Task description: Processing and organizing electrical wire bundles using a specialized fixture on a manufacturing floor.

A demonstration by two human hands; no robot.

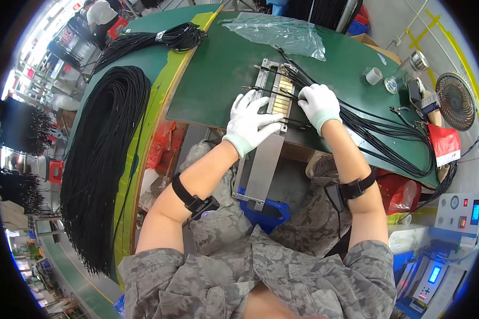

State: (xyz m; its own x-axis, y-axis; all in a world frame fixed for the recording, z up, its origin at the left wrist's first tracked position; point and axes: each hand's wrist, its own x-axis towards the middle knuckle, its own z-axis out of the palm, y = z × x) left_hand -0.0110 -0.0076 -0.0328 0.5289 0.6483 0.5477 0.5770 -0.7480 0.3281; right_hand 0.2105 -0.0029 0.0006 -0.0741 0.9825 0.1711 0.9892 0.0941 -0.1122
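A long metal fixture (264,167) with a row of pale yellow blocks (283,87) lies across the table's near edge. Thin black cables (274,92) run crosswise over it, their tips sticking out on its left. My left hand (249,123), in a white glove, rests over the fixture's left side with fingers spread, the thumb reaching across toward the blocks. To the right of the blocks, my right hand (319,106), gloved too, has its fingers bent and closed at a black cable; its fingertips are partly hidden. A bundle of black cables (364,130) stretches beneath and beyond that hand.
A big hank of black cables (104,159) lies at left, another tied bundle (159,38) behind it. Clear plastic film (277,33) covers the far table. A glass jar (407,72), white cup (373,76), small fan (455,101) and red packet (444,143) stand at right.
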